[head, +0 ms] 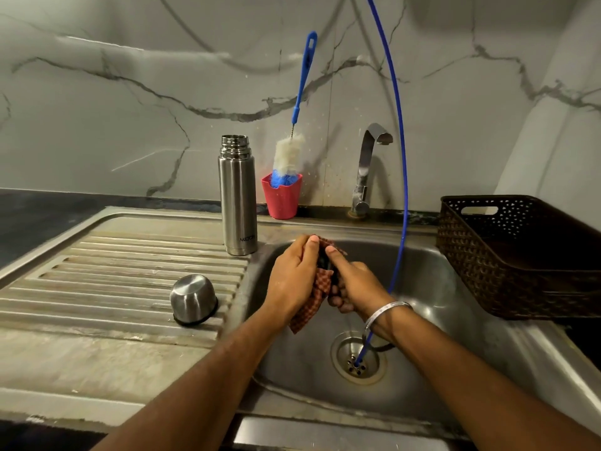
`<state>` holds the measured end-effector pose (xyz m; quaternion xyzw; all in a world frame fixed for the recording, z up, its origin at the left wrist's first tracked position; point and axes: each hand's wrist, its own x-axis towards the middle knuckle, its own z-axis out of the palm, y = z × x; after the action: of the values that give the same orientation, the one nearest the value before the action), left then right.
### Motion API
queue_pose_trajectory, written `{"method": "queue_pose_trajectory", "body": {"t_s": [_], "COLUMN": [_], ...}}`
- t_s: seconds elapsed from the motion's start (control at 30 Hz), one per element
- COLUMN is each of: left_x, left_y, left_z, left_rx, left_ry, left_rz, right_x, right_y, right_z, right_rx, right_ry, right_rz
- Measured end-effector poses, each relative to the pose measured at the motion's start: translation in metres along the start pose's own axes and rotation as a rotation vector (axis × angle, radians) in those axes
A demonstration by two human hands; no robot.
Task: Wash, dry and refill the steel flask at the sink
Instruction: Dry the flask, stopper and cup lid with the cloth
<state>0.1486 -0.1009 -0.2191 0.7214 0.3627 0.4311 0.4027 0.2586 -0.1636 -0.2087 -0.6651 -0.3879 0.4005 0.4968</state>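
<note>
Flask (239, 203) stands upright and uncapped on the sink's (422, 288) rim, at the back corner of the ribbed drainboard (113, 271), just beside a red cup (281, 198) that holds a bottle brush (289, 157). Its steel cap (194, 299) rests mouth-down on the drainboard, apart from it. Over the basin we see both hands working a red checked cloth (312, 294): the left hand (294, 281) is closed round the cloth with its thumb up, and the right hand (353, 284) pinches the cloth round a small dark part that is mostly hidden; we judge it to be the flask's inner stopper, though we cannot be sure. The tap (367, 167) shows no running water, and a blue hose (401, 190) drops into the drain (356, 358). A dark basket (520, 255) sits at the right. We take the step in hand to be drying, with washing seemingly done and refilling not yet begun. The next move would call for setting the dried part down, lifting the flask by its body and wiping it, or carrying its open mouth under the tap, held upright and steady.
</note>
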Motion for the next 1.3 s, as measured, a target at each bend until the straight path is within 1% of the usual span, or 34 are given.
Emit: {"method": "queue_pose_trajectory", "body": {"t_s": [0.07, 0.1, 0.23, 0.3, 0.4, 0.47, 0.5, 0.53, 0.57, 0.63, 0.7, 0.77, 0.83, 0.87, 0.93, 0.97, 1.07, 1.13, 1.2, 1.3], "left_x": [0.0, 0.001, 0.008, 0.011, 0.008, 0.004, 0.002, 0.001, 0.0, -0.001, -0.002, -0.007, -0.015, -0.017, -0.017, -0.014, -0.01, -0.008, -0.007, -0.004], "left_y": [0.005, 0.006, -0.003, -0.009, -0.009, -0.005, -0.002, 0.0, 0.0, -0.002, -0.002, 0.001, 0.002, 0.002, -0.003, -0.006, -0.009, -0.008, -0.008, -0.012], "left_z": [0.005, 0.007, 0.007, 0.003, 0.0, 0.002, 0.004, 0.006, 0.008, 0.007, 0.003, 0.003, 0.004, 0.003, 0.0, -0.001, -0.007, -0.011, -0.012, -0.014], "left_rx": [0.059, 0.045, -0.286, -0.352, -0.348, -0.396, -0.424, -0.426, -0.384, -0.221, -0.072, 0.067, 0.206, 0.284, 0.373, 0.386, 0.367, 0.297, 0.177, -0.189], "left_ry": [0.063, 0.078, 0.029, 0.016, -0.017, -0.032, -0.016, 0.014, 0.046, 0.103, 0.077, 0.014, -0.004, -0.011, -0.018, -0.023, -0.026, -0.047, -0.061, -0.03], "left_rz": [-0.092, -0.143, -0.421, -0.53, -0.632, -0.664, -0.639, -0.562, -0.448, -0.223, -0.069, -0.004, -0.023, -0.054, -0.137, -0.17, -0.236, -0.275, -0.363, -0.54], "right_x": [0.004, 0.006, 0.008, 0.006, 0.005, 0.007, 0.008, 0.009, 0.01, 0.007, 0.004, 0.003, 0.001, -0.001, -0.001, 0.0, -0.002, -0.003, -0.004, -0.005], "right_y": [0.002, 0.003, 0.006, 0.004, 0.003, 0.002, 0.002, 0.002, 0.003, 0.006, 0.005, 0.006, 0.011, 0.015, 0.022, 0.025, 0.024, 0.024, 0.025, 0.02], "right_z": [-0.006, -0.008, -0.02, -0.024, -0.025, -0.026, -0.028, -0.029, -0.028, -0.023, -0.013, -0.01, -0.011, -0.011, -0.01, -0.008, -0.005, -0.004, -0.005, -0.005], "right_rx": [-0.102, -0.169, -0.452, -0.62, -0.869, -0.934, -0.935, -0.919, -0.879, -0.682, -0.445, -0.324, -0.267, -0.294, -0.405, -0.418, -0.375, -0.405, -0.448, -0.43], "right_ry": [0.011, 0.018, 0.024, -0.009, -0.006, 0.03, 0.041, 0.038, 0.036, 0.021, 0.032, 0.001, -0.11, -0.163, -0.179, -0.167, -0.15, -0.147, -0.127, -0.118], "right_rz": [-0.114, -0.191, -0.512, -0.609, -0.712, -0.757, -0.773, -0.779, -0.766, -0.678, -0.506, -0.29, -0.157, -0.14, -0.174, -0.208, -0.282, -0.323, -0.369, -0.421]}}
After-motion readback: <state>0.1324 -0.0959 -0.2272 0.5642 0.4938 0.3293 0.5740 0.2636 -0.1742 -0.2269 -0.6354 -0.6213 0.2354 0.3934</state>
